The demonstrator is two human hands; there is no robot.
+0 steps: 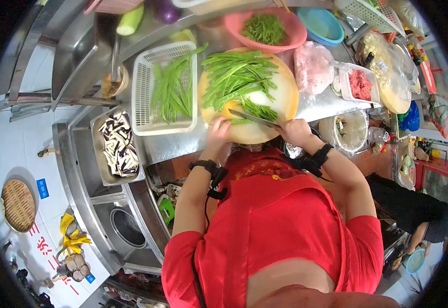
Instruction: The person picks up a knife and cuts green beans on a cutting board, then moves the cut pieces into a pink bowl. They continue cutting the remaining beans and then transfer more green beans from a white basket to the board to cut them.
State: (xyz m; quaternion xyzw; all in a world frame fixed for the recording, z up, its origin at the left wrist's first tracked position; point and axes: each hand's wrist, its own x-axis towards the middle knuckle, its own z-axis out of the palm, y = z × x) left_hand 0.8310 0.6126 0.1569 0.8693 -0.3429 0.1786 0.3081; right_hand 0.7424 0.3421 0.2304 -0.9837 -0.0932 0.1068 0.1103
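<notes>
My right hand (296, 132) is closed round the handle of a kitchen knife (254, 118), at the near right edge of a round cutting board (288, 97). The blade points left, across the board. Finely sliced green beans (260, 109) lie just beyond the blade. At the board's near left edge, my left hand (218, 131) has its fingers curled on flat green beans (242, 121), close to the knife. A large heap of whole or long-cut flat green beans (234, 74) covers the far left part of the board.
A white plastic basket (137, 97) with more long beans stands left of the board. Beyond it is a pink bowl (298, 33) of shredded greens. A steel tray (96, 149) of eggplant strips sits at left. Bagged meat (312, 66) lies right; another person (414, 208) is at far right.
</notes>
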